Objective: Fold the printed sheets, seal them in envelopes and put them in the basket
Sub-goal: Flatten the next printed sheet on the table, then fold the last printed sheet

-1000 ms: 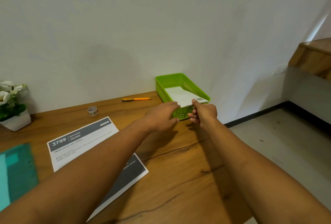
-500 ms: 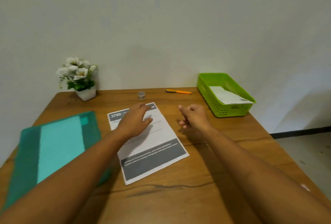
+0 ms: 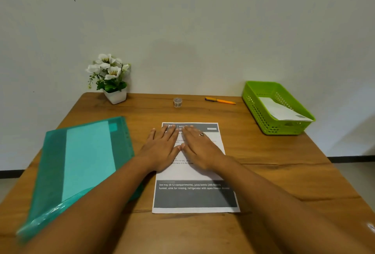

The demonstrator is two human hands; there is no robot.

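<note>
A printed sheet [image 3: 194, 196] with grey header and footer bands lies flat on the wooden table [image 3: 274, 172], squared to me. My left hand [image 3: 162, 148] and my right hand [image 3: 199, 148] rest side by side, palms down and fingers spread, on the sheet's upper half, thumbs touching. A green perforated basket [image 3: 261, 111] stands at the table's far right corner with a white envelope [image 3: 282, 111] lying inside it.
A teal plastic folder [image 3: 81, 164] with pale sheets inside lies at the left. At the back edge stand a potted white flower [image 3: 110, 79], a small tape roll [image 3: 177, 102] and an orange pen [image 3: 220, 100]. A wall rises behind the table.
My hands left the basket, where the envelope stays, and came back onto the printed sheet. The sheet went from skewed to straight, and the view swung left to the table's centre.
</note>
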